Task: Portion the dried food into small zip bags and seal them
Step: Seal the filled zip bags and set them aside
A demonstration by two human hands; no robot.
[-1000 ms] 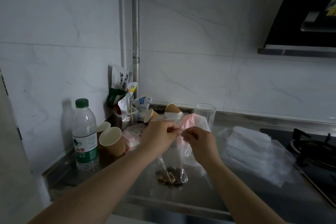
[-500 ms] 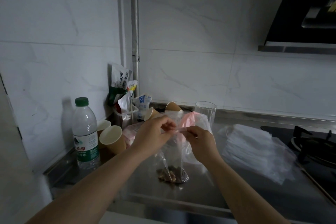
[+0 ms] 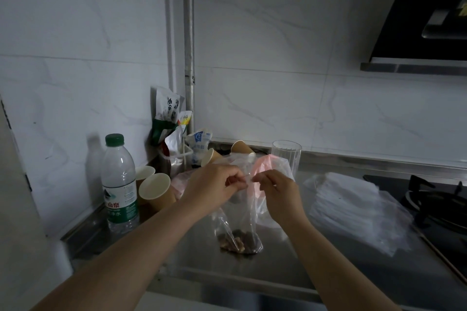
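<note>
Zip bag (image 3: 240, 219) with dried food (image 3: 236, 241)

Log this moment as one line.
stage: sealing | left hand and right hand: pinching zip bag top | dried food: at bag bottom

Your left hand (image 3: 214, 188) covers the zip bag (image 3: 240, 212) top on its side, so you can't tell whether the seal is closed. Dried food (image 3: 237, 241) pieces too dim to identify. Range hood (image 3: 424, 20) and gas burner (image 3: 439, 202) cut off at the right edge. Pouch (image 3: 166, 111) print unreadable.
</note>
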